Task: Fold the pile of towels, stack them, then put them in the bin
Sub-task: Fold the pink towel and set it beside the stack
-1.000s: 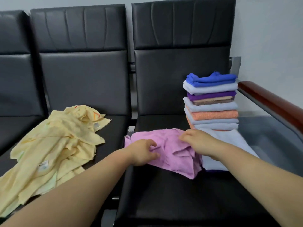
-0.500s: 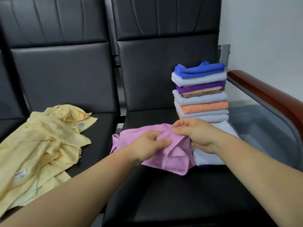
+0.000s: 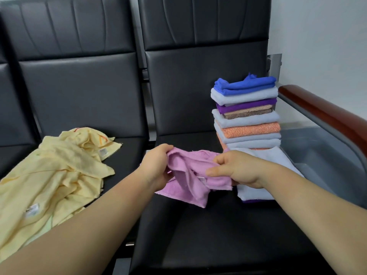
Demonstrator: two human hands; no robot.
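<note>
A crumpled pink towel hangs just above the black seat of the right chair. My left hand grips its left edge and my right hand pinches its right edge. Behind my right hand stands a tall stack of folded towels, blue on top, then pale blue, purple, brown and orange layers. A flat white towel lies under my right wrist, with a purple edge showing beneath it. A loose heap of yellow towels covers the left chair's seat.
A grey plastic bin sits to the right of the chair, below a brown wooden armrest. Black padded chair backs rise behind everything. A white wall is at the far right.
Both hands have lifted the pink towel off the seat and drawn apart along its upper edge, stretching it a little. The camera view has shifted to the right.
</note>
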